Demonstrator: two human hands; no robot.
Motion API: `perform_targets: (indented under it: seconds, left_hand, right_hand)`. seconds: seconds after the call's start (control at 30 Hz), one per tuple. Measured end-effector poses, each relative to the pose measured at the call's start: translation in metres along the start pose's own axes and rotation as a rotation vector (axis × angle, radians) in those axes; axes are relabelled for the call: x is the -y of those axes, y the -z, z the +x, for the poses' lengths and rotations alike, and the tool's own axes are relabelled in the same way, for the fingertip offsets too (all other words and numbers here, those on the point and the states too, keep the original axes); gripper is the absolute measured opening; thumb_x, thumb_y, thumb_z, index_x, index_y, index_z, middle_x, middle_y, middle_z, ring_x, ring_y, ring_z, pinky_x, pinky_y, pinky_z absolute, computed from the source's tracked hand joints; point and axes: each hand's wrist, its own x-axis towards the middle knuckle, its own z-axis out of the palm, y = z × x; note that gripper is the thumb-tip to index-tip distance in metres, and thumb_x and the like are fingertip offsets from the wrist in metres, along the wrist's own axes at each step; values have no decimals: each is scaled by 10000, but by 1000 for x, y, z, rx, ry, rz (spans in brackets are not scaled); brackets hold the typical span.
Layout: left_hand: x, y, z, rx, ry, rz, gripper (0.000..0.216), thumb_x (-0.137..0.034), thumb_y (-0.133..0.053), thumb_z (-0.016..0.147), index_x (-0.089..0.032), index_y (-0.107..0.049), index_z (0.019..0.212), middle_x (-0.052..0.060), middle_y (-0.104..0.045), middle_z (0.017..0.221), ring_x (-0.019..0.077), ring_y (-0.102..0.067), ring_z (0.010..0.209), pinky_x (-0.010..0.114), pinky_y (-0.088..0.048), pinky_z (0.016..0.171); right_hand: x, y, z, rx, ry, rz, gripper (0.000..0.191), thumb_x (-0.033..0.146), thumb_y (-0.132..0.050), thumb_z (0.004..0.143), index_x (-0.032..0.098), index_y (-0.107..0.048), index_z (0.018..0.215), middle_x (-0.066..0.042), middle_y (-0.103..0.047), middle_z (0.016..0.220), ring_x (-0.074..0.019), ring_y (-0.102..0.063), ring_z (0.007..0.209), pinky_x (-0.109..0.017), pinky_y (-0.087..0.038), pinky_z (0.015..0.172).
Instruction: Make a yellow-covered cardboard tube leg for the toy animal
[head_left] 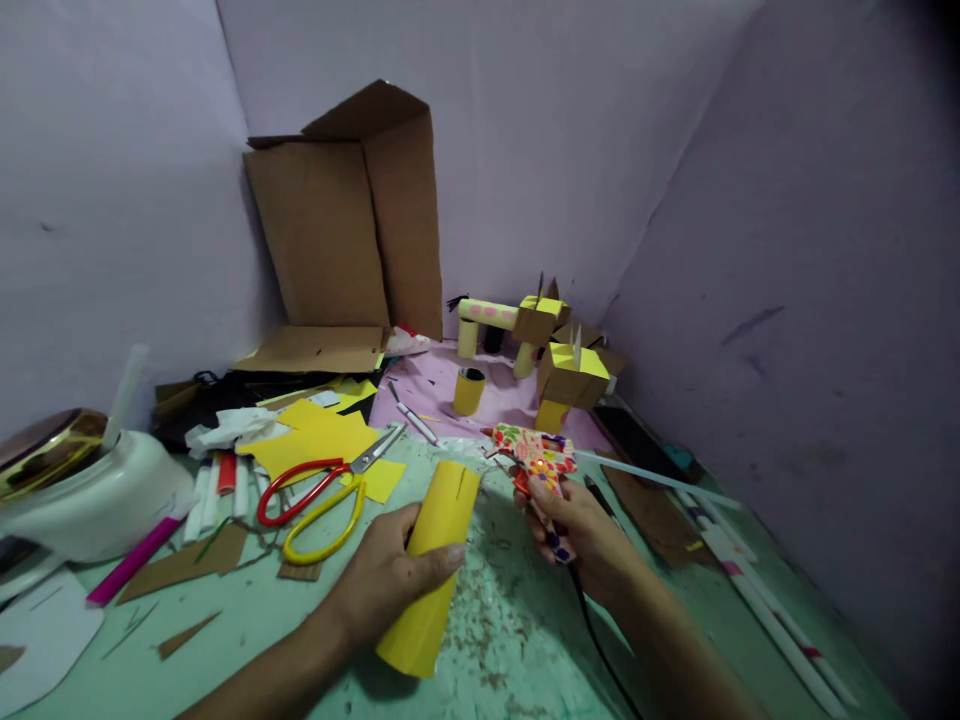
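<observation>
My left hand [390,570] is wrapped round a yellow paper tube [431,575], which tilts over the green tabletop with its upper end leaning right. A floral-patterned hot glue gun [541,455] is gripped by its handle in my right hand [574,520]. Its nozzle points left, a long clear glue stick [660,475] sticks out of its back, and a black cord runs down from the handle. Tube and nozzle are apart. Beyond them stand a short yellow tube [469,391] and a yellow-topped cardboard box piece [574,377] on a yellow leg.
Scissors [322,508] with red and yellow handles lie left of the tube, beside yellow paper scraps [311,437]. A white pot [112,500] stands far left. Behind are an open cardboard box [322,235] and a yellow animal-like figure [487,314]. White sticks [757,590] lie right.
</observation>
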Motion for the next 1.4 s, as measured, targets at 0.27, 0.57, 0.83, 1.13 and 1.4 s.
perform_targets:
  seconds: [0.27,0.57,0.83,1.13,1.4]
  left_hand:
    - [6,-4,1,56,20,-80,386,-494,-681,633,-167,-546,789,-24,-517,650,135,-459,571,253,-338,506]
    - [4,-8,0,68,-6,-104,388,-496,-685,644,-159,-585,808,4,-550,672,149,-483,584,269,-358,520]
    - [1,-10,-2,76,20,-47,428,-520,-669,647,-143,-601,837,15,-553,687,154,-479,596,272,-361,519]
    - [-4,-13,-3,59,-1,16,366,-496,-655,658,-156,-580,771,-6,-518,648,138,-448,575,256,-355,500]
    - [-3,-15,-4,37,-45,85,340,-468,-632,679,-155,-618,811,5,-540,675,152,-461,595,255,-353,507]
  right_hand:
    - [-11,-25,-20,-1,94,160,410,569,-645,726,179,-520,723,34,-569,471,-54,-440,316,-145,-310,311]
    - [-13,-26,-13,-53,35,131,486,643,-589,721,172,-518,626,25,-542,404,-71,-434,266,-159,-303,277]
    - [-10,-29,-19,-59,177,271,271,372,-733,658,180,-594,790,14,-599,591,-100,-521,465,-190,-424,423]
    - [-13,-29,-18,-115,199,230,269,411,-725,693,183,-614,785,16,-574,620,-105,-482,483,-188,-402,392]
    - [-20,-33,-21,-152,229,90,290,434,-676,756,193,-584,889,31,-538,673,-94,-420,510,-191,-352,436]
